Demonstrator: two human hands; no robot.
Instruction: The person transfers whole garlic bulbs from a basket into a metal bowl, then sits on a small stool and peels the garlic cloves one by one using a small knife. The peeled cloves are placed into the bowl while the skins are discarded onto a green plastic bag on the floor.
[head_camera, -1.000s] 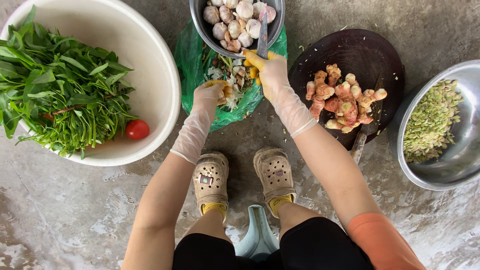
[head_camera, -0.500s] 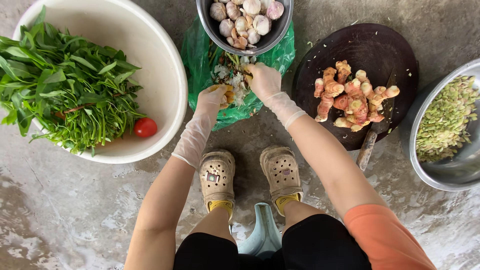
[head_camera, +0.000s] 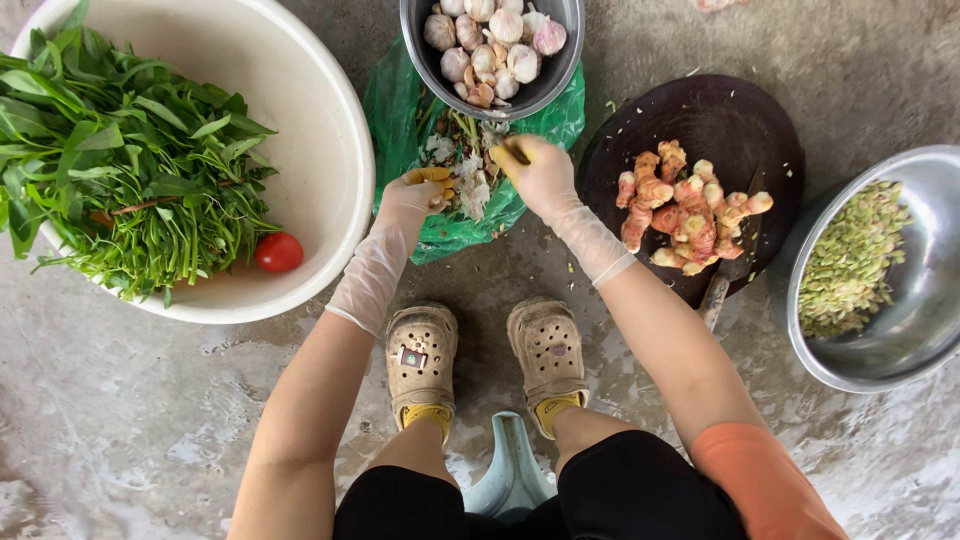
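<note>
While both gloved hands work close together over the green plastic bag (head_camera: 470, 200) spread on the concrete floor (head_camera: 150, 420), the peeling goes best if the loose skins drop straight onto the bag and not onto the wet concrete around it. The left hand (head_camera: 410, 195) is clenched on a small yellowish piece, probably a bit of root or a clove, though it is too covered to say which; the right hand (head_camera: 535, 170) is closed on something slim and dark, likely a small knife, whose blade I cannot make out. Short strokes angled away from the left fingers, with the piece turned little by little, would seem the safe way to do it. Papery white peelings (head_camera: 470, 185) already lie in a heap on the bag between the two hands. Just beyond the bag, at the far edge of the floor, a dark metal bowl (head_camera: 420, 50) holds garlic bulbs and shallots (head_camera: 490, 45). To the left a large white basin (head_camera: 310, 150) holds leafy green stalks (head_camera: 120, 170) and one red tomato (head_camera: 279, 252). To the right a round dark chopping board (head_camera: 720, 110) carries pink-tipped galangal roots (head_camera: 690, 205), and a steel bowl (head_camera: 900, 350) at the right edge holds chopped greenish slices (head_camera: 850, 260). Beige clogs (head_camera: 420, 360) stand behind the bag.
</note>
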